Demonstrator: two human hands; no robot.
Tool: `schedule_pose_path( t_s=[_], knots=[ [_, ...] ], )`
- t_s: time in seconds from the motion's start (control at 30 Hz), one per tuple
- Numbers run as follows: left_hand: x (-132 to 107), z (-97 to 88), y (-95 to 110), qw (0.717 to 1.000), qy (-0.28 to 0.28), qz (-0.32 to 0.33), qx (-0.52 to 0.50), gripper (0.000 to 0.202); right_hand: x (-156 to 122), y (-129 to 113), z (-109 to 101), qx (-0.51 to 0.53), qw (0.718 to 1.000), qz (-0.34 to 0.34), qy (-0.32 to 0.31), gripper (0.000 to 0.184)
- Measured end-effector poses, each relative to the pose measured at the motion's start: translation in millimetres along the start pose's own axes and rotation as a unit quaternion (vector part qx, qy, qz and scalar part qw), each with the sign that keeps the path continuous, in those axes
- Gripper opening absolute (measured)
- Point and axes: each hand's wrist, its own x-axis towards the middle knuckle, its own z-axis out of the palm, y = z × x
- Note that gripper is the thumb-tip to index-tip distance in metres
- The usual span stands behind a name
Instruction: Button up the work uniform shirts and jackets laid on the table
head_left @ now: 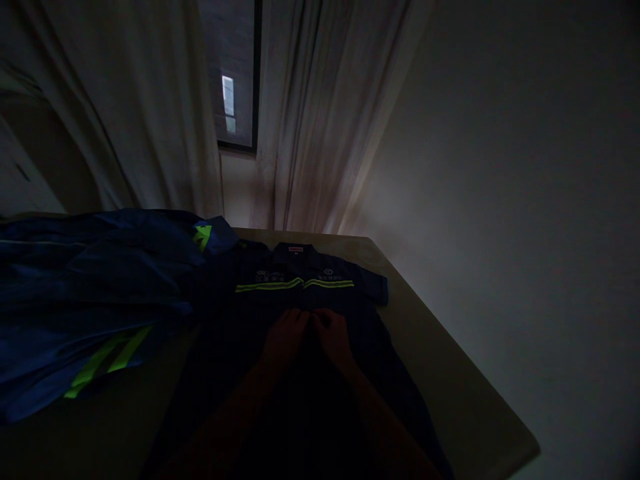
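Lying flat on the table (425,367), a dark blue short-sleeved shirt (307,300) spreads beneath both hands, its collar (295,255) at the far end. The left hand (286,335) and right hand (333,335) sit close together over the middle of its front, just on the near side of the yellow-green stripes (269,286). Their fingers are bent; it is too dark to make out whether they pinch the cloth. A blue garment (120,280) lies to the left, near the shirt's left sleeve.
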Motion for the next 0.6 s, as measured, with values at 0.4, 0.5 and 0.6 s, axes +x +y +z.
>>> schedule_pose_path(
  t_s=[0.4, 0.5, 0.6],
  knots=[
    [0.7, -5.6, 3.0, 1.000, -0.004, -0.012, 0.021, 0.019, 1.3, -0.7, -1.9, 0.030, 0.999, 0.019, -0.012, 0.024],
    [0.6, -5.3, 3.6, 0.999, -0.006, -0.027, 0.019, 0.021, 2.1, -3.0, -4.2, 0.085, 0.994, 0.058, -0.046, 0.029],
    [1.4, -2.6, 2.0, 0.999, -0.006, -0.031, -0.021, 0.023, 0.6, -2.8, -5.0, 0.106, 0.989, 0.067, -0.075, 0.027]
  ],
)
